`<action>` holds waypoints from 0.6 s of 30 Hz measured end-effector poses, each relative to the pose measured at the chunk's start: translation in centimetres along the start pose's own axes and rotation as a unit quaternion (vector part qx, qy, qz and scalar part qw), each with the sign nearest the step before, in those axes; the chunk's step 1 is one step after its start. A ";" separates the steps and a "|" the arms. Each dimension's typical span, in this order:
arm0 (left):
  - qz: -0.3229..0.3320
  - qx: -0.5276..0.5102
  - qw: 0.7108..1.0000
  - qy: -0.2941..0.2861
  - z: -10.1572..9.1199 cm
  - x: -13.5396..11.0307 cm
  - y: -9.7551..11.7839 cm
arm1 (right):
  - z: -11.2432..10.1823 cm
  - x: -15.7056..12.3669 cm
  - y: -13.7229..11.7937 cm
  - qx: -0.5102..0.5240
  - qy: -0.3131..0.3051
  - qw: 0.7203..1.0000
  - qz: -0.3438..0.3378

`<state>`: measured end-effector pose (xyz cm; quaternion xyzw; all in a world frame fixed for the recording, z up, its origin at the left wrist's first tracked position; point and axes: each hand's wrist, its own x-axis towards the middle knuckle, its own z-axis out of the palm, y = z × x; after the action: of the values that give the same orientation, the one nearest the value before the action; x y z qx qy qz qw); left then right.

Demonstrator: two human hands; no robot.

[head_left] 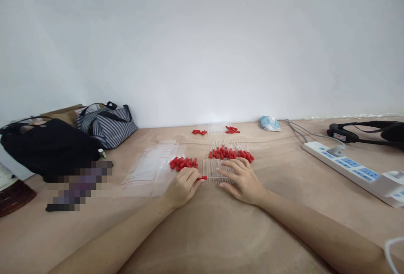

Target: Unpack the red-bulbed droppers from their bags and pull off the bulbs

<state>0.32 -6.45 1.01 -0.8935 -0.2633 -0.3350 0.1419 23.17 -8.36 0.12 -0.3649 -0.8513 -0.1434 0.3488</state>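
My left hand (183, 186) is closed, pinching the red rubber bulb (204, 177) of a glass dropper between thumb and fingertips. Its thin clear tube (214, 177) points right, level, toward my right hand (243, 181). That hand is palm down with fingers spread, thumb and index finger apart on either side of the tube; the tube's far end is hidden under it. Beneath and behind lies a row of loose glass tubes (208, 165). Beyond the left hand sits a pile of red rubber bulbs (184, 163). Several droppers with red bulbs (222, 152) lie just behind the tubes.
Clear plastic bags (148, 166) lie left of the bulbs. More red-bulbed pieces (232, 129) and a tissue pack (269, 123) are near the wall. A power strip (350, 166) and black headset (362, 131) are right; a striped bag (109, 126) and black bag (53, 145) stand left.
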 end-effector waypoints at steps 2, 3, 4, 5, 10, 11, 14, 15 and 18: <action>0.007 -0.007 1.000 0.007 0.3 0.2 0.2 | 0.6 0.4 -0.4 -0.002 0.014 1.000 -0.013; 0.011 -0.010 1.000 0.007 0.4 0.2 0.3 | 0.9 0.5 -0.5 0.000 0.022 1.000 -0.017; 0.015 -0.014 1.000 0.007 0.4 0.3 0.4 | 1.1 0.5 -0.5 0.002 0.029 0.999 -0.019; 0.017 -0.017 1.000 0.006 0.5 0.3 0.5 | 1.3 0.6 -0.6 0.005 0.033 0.999 -0.019; -0.012 -0.027 1.000 -0.010 0.3 0.7 1.0 | 1.3 0.4 -0.7 0.010 0.031 0.999 -0.004; -0.017 -0.030 0.999 -0.017 0.3 0.8 1.0 | 1.2 0.4 -0.8 0.008 0.029 1.000 -0.005; -0.009 -0.047 0.998 -0.035 0.4 1.0 1.0 | 0.9 0.4 -1.0 0.003 0.026 1.000 -0.014; -0.002 -0.053 0.998 -0.035 0.5 1.0 0.9 | 0.8 0.4 -1.0 0.003 0.027 0.999 -0.019; 0.011 -0.064 0.997 -0.030 0.8 0.8 0.7 | 0.8 0.5 -1.1 0.003 0.030 0.999 -0.036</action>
<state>1.64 -6.41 0.93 -0.9132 -0.2355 -0.3228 0.0805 21.75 -8.51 -0.09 -0.3283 -0.8536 -0.1640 0.3698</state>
